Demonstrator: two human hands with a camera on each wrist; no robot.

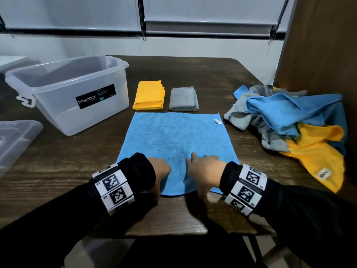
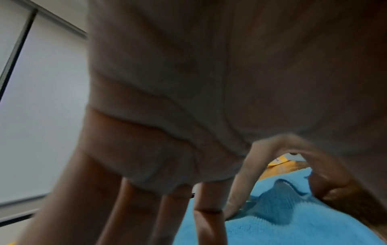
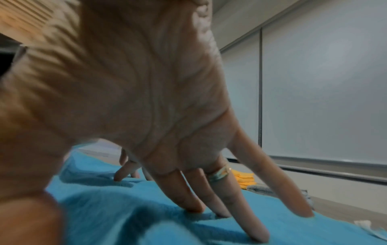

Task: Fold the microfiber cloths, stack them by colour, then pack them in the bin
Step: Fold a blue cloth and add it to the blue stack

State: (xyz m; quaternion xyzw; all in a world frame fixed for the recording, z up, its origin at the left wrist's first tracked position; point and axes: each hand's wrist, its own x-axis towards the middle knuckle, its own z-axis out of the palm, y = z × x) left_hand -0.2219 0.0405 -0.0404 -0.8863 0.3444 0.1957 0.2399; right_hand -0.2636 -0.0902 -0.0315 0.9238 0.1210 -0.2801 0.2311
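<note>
A blue microfiber cloth [image 1: 173,136] lies spread flat at the table's centre, with a white tag [image 1: 218,121] at its far right corner. My left hand [image 1: 161,169] and right hand [image 1: 202,167] rest side by side on its near part. In the right wrist view, spread straight fingers [image 3: 251,215] press into the blue cloth [image 3: 125,215]. In the left wrist view the fingers [image 2: 207,199] reach down onto the blue cloth [image 2: 272,232], where a small wrinkle sits between index finger and thumb. A folded yellow stack [image 1: 149,95] and a folded grey cloth [image 1: 183,99] lie just beyond.
A clear plastic bin [image 1: 96,117] labelled Megabox stands at the back left, and its lid [image 1: 15,138] lies at the left edge. A loose pile of blue, grey and yellow cloths [image 1: 289,120] sits at the right against a wooden panel [image 1: 318,45]. The table [image 1: 67,161] is dark wood.
</note>
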